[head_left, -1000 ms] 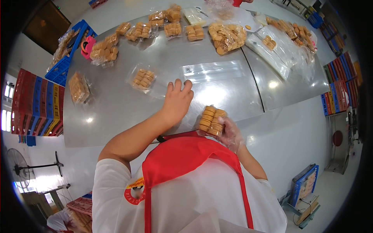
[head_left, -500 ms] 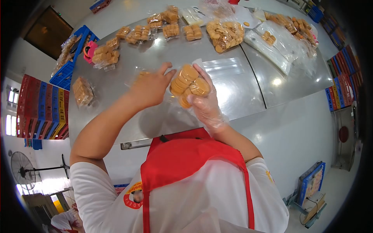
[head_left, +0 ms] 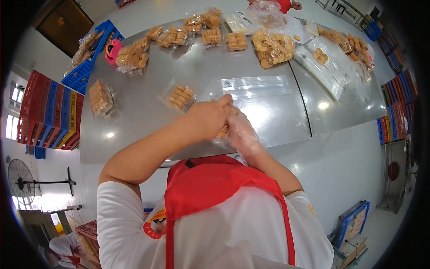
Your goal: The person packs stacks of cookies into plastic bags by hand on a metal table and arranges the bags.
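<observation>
Gloved right hand wraps pack of biscuits, mostly hidden between both hands over near side of steel table. Bare left hand bent at pack's top; cannot tell whether fingertips pinch. Second pack lies just beyond left wrist; flat clear bags farther out. Light, even grip seems best: hard squeeze could crack contents; steady right hand frees left fingers for fine work.

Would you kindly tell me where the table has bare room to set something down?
Bare metal shows between the left-edge packet and the packet near the left hand, and between the right hand, flat bag and table seam. The far side is crowded with biscuit packets and plastic bags.
</observation>
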### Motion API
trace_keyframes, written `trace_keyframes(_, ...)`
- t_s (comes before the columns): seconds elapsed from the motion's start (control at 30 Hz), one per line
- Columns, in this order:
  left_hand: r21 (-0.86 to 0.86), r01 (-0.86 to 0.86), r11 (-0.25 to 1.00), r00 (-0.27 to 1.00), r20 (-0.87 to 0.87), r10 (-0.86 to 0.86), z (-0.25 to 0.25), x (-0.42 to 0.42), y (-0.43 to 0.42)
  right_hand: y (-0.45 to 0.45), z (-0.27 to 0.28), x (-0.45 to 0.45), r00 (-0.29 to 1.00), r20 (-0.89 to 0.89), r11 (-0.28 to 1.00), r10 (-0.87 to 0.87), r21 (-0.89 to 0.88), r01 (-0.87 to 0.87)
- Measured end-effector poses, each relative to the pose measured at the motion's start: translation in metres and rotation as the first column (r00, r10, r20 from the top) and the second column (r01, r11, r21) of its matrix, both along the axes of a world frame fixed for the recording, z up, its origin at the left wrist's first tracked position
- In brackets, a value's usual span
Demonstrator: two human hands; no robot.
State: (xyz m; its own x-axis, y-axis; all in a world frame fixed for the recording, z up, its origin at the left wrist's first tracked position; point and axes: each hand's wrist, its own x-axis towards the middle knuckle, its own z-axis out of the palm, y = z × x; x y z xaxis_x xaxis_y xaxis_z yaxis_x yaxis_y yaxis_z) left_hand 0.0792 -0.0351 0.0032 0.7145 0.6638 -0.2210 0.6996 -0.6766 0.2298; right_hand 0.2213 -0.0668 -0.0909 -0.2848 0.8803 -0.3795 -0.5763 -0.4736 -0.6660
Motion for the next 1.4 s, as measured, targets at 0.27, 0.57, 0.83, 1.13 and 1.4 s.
trace_keyframes(0.27, -0.026, 0.112, 0.993, 0.993, -0.026, -0.113, -0.021, 0.029, -0.017, -0.008, 0.013, -0.029, 0.948, 0.252, 0.973, -0.192, -0.081, 0.218)
trace_keyframes(0.57, -0.2, 0.116, 0.973, 0.981, -0.127, -0.143, -0.004, 0.051, -0.028, 0.019, -0.009, -0.057, 0.948, 0.112, 0.902, -0.297, -0.294, 0.317)
trace_keyframes(0.83, -0.144, 0.094, 0.985, 0.984, -0.138, -0.114, -0.011, 0.045, -0.028, 0.021, -0.024, -0.063, 0.879, 0.359, 0.91, -0.312, -0.153, 0.386)
trace_keyframes(1.13, -0.13, 0.177, 0.976, 0.984, 0.031, -0.174, -0.028, 0.037, -0.033, 0.018, 0.0, -0.029, 0.994, 0.062, 0.932, -0.093, -0.346, 0.109)
trace_keyframes(1.4, -0.202, 0.13, 0.971, 0.991, 0.038, -0.125, -0.021, 0.044, -0.039, 0.053, -0.024, -0.06, 0.956, -0.254, 0.983, -0.145, -0.15, 0.109)
